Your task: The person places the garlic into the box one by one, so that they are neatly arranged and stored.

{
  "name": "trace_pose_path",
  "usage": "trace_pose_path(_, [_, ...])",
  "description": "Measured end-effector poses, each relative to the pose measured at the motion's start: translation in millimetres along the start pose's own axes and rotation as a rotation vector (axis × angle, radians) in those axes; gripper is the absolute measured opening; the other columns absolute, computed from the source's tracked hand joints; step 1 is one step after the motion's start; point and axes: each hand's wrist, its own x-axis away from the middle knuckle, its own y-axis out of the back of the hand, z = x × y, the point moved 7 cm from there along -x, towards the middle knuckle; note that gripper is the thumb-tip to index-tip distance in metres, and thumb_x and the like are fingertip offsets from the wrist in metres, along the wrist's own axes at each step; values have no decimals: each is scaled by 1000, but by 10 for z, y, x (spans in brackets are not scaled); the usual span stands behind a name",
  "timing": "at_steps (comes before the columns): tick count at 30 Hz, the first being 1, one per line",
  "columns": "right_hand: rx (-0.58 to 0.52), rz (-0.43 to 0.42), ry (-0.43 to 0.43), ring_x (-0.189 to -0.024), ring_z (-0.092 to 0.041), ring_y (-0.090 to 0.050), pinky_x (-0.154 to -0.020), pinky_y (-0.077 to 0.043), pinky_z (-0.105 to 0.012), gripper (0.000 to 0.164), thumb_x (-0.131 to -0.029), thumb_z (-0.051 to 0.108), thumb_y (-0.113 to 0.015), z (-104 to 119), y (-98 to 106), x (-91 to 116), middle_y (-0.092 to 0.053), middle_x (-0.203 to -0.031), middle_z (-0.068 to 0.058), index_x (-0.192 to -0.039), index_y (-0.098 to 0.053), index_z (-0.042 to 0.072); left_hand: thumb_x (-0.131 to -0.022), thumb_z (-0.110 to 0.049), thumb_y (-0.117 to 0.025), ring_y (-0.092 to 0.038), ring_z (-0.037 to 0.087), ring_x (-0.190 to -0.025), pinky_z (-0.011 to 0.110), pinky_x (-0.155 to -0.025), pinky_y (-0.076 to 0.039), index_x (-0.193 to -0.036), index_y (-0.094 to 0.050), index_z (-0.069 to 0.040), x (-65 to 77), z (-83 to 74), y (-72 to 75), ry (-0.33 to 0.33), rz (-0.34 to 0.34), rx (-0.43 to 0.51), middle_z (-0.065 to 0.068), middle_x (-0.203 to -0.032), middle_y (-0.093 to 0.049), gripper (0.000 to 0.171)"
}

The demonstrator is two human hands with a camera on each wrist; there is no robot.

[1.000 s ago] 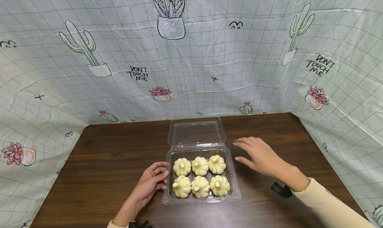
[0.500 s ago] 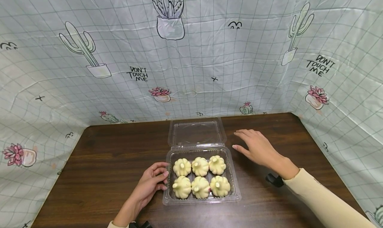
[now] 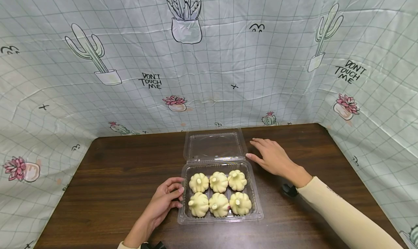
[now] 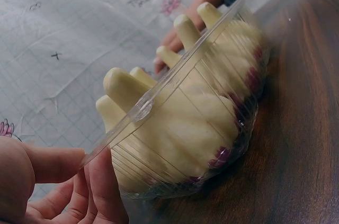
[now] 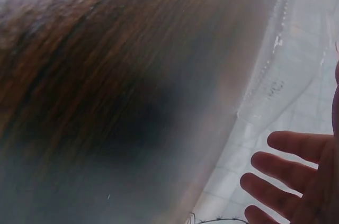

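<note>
A clear plastic clamshell container [image 3: 220, 220] lies on the table with its lid [image 3: 213, 146] folded back, away from the person. Inside sit several pale yellow, ribbed, pumpkin-shaped pieces [image 3: 218, 182] with stubby stems, set in two rows. Purple patches show low on these pieces [image 4: 185, 128] in the left wrist view. My left hand [image 3: 165, 199] pinches the left rim between thumb and fingers. To the right of the lid, my right hand [image 3: 272, 157] reaches with fingers extended, thumb tip close to the hinge corner. It holds nothing.
The dark wood-grain table [image 3: 124, 169] ends at the back against a hanging grid-patterned cloth [image 3: 215, 67] with cactus drawings. This cloth also runs along both sides. A black wrist strap [image 3: 289, 190] shows below the right wrist.
My right hand has moved forward and left, from beside the container's tray toward the lid's right edge. The left hand and the container stay where they were.
</note>
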Motion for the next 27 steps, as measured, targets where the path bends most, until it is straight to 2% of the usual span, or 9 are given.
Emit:
trace_pose_path(11, [-1, 49, 1, -137, -47, -53, -114, -40, -63, 62, -109, 45, -57, 28, -135, -72, -55, -151, -26, -146, -59, -4, -107, -6, -60, -56, 9, -79, 21, -64, -55, -144, -45, 6, 0, 3, 3, 4, -3, 2, -2, -101, -57, 42])
trace_pose_path(27, [-27, 64, 30, -139, -45, -52, -116, -39, -63, 56, -111, 43, -54, 60, -162, -118, -54, -152, -23, -149, -59, 2, -106, -3, -61, -56, 9, -78, 19, -63, -54, -141, -46, 6, -6, 1, 14, -6, -13, 0, -2, -99, -57, 39])
